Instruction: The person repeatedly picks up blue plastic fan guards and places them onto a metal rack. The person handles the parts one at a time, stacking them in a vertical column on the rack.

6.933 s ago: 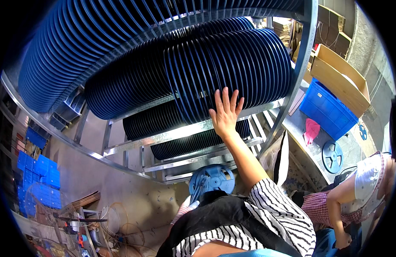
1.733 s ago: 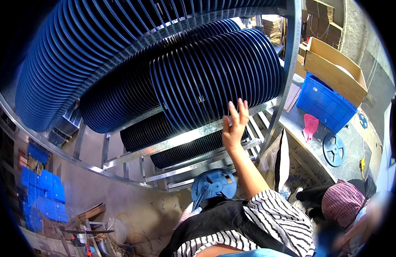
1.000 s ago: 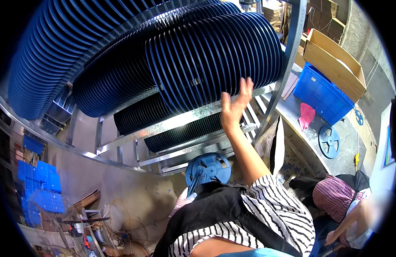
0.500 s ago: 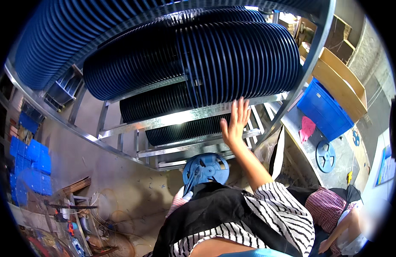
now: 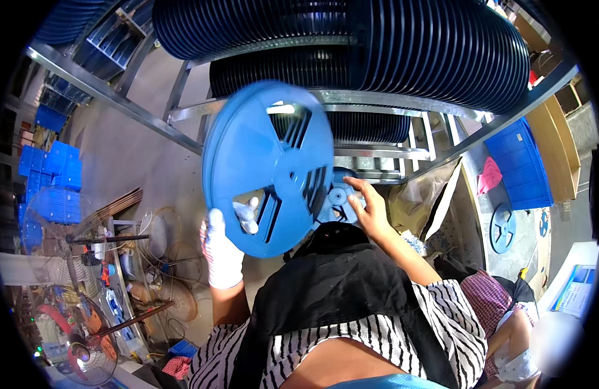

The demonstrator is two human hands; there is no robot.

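Observation:
A large blue plastic reel (image 5: 247,149) with slotted cutouts is held up in front of my body, tilted and slightly blurred. My left hand (image 5: 223,259), in a white glove, grips its lower left edge; some gloved fingers show through a cutout. My right hand (image 5: 372,217) is bare, with fingers apart, just right of the reel and apparently not holding anything. Behind it, lower down, a smaller-looking blue reel (image 5: 338,196) is partly hidden by the large one and my hand. Rows of dark blue reels (image 5: 435,45) fill the metal rack (image 5: 410,101) ahead.
To the right is a bench (image 5: 484,227) with a blue bin (image 5: 520,165), a pink cloth (image 5: 489,175) and a flat blue reel (image 5: 502,228). A person (image 5: 491,298) is at the lower right. Blue crates (image 5: 56,165) and a standing fan (image 5: 79,343) are at left.
My left hand has come up from waist level with the large blue reel. My right hand has dropped from the rack to beside the reel. The view has shifted, so the rack appears higher.

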